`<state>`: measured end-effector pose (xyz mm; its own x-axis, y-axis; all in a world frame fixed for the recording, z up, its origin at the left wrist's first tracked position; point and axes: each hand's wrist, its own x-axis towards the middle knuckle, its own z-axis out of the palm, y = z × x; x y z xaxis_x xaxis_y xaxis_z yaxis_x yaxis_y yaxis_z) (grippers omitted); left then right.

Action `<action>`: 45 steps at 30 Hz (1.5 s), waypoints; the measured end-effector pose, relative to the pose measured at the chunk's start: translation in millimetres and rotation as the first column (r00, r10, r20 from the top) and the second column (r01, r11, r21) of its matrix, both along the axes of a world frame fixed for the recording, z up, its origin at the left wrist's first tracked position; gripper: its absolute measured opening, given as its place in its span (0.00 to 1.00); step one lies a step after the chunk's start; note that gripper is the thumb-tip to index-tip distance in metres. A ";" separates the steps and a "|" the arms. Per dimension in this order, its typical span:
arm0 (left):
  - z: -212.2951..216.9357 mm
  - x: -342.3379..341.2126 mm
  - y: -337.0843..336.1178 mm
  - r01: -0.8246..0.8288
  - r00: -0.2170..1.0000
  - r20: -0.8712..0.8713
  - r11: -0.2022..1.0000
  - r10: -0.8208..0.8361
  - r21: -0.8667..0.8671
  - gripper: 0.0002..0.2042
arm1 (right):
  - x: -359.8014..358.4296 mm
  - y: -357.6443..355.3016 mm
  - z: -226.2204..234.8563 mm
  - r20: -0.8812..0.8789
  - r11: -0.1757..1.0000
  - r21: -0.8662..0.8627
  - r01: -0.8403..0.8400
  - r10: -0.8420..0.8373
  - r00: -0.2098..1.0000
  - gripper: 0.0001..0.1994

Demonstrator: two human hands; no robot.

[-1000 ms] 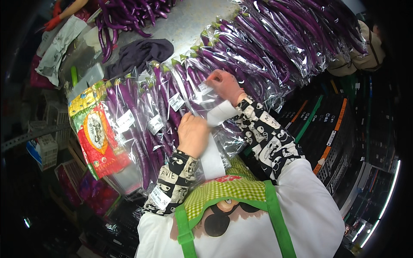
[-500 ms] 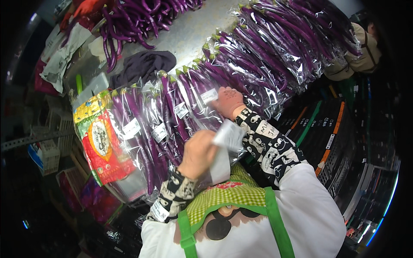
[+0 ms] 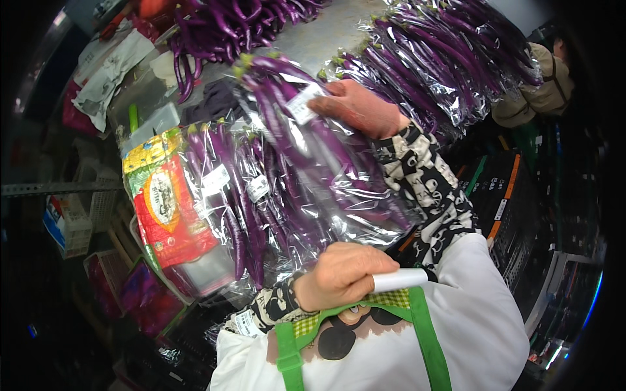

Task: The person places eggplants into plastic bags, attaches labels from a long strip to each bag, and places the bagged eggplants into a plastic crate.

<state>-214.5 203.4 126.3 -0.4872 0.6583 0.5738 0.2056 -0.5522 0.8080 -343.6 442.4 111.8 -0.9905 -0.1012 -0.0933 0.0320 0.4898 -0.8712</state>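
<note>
My right hand (image 3: 365,109), in a reddish glove, grips the upper part of a clear plastic bag of long purple eggplants (image 3: 332,153). The bag is tilted above its neighbours and slightly blurred by motion. A white label (image 3: 302,105) on it lies at my gloved fingertips. Close to my chest, my left hand (image 3: 349,277) is bare and pinches a curled white paper strip (image 3: 401,279). Left of the held bag lie other bagged eggplants (image 3: 228,202), with white labels (image 3: 215,180) on some.
A red and yellow printed bag (image 3: 163,202) lies at the table's left end. Dark cloth (image 3: 218,104) and loose eggplants (image 3: 228,26) are farther back. More bagged eggplants (image 3: 443,65) fill the far right. Black crates (image 3: 495,182) stand at my right.
My right hand has moved up and taken the bagged eggplants with it, turning them aslant. My left hand has drawn back toward my chest with the paper strip.
</note>
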 end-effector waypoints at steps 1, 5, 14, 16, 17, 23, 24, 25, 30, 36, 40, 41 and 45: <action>0.3 5.6 0.9 0.019 1.000 0.012 0.999 -0.020 0.041 0.08 | -1.4 -14.2 8.2 -0.015 0.997 -0.081 0.008 -0.009 1.000 0.31; 6.2 -2.3 4.2 0.037 0.998 -0.042 0.999 -0.037 0.012 0.08 | 6.2 -80.6 -40.2 0.245 0.979 -0.174 0.103 -0.059 0.968 0.30; -49.7 -16.4 15.0 -0.445 0.882 0.076 0.875 0.465 -0.191 0.03 | 40.4 -41.1 -68.8 -0.371 0.621 0.651 0.436 -0.240 0.897 0.41; -54.6 -19.0 20.6 -0.446 0.840 0.211 0.858 0.500 -0.256 0.03 | 50.1 23.1 -66.5 -0.275 0.392 0.809 0.438 -0.407 0.871 0.41; -54.6 -18.9 22.2 -0.423 0.810 0.299 0.856 0.504 -0.298 0.03 | 61.4 46.1 -70.9 -0.200 0.352 0.852 0.388 -0.466 0.862 0.44; -65.2 -27.1 35.4 -0.357 0.744 0.483 0.885 0.462 -0.298 0.08 | 100.7 80.1 -141.0 0.005 0.731 0.611 0.304 -0.388 0.922 0.27; -69.6 -28.3 36.5 -0.345 0.742 0.489 0.887 0.458 -0.307 0.08 | 105.0 82.1 -138.5 0.099 0.831 0.500 0.245 -0.336 0.937 0.27; -72.3 -29.1 36.6 -0.334 0.740 0.496 0.888 0.454 -0.315 0.08 | 108.9 84.5 -134.2 0.183 0.909 0.373 0.187 -0.269 0.946 0.27; -71.6 -29.6 38.0 -0.303 0.763 0.464 0.883 0.451 -0.359 0.07 | 124.8 67.6 -107.1 0.050 0.790 0.585 0.184 -0.261 0.964 0.29; -66.8 -30.4 43.1 -0.429 0.814 0.240 0.826 0.529 -0.365 0.06 | 145.7 0.0 13.2 0.249 0.772 -0.530 0.350 -0.253 0.935 0.24; -70.6 -28.4 41.0 -0.464 0.805 0.199 0.802 0.559 -0.376 0.04 | 154.7 -25.8 25.3 0.264 0.800 -0.522 0.298 -0.180 0.947 0.23; -72.9 -28.4 40.5 -0.448 0.805 0.224 0.810 0.550 -0.379 0.03 | 154.9 -25.6 23.8 0.268 0.809 -0.507 0.298 -0.180 0.946 0.22; -70.5 -25.0 41.4 -0.439 0.792 0.248 0.802 0.558 -0.404 0.01 | 154.6 -25.2 19.2 0.301 0.807 -0.496 0.320 -0.185 0.935 0.17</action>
<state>-239.4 244.8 55.8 -0.9187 0.3769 0.1185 0.0622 -0.1582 0.9854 -189.0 417.1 131.0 -0.9447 0.0493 -0.3243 0.3185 -0.0987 -0.9428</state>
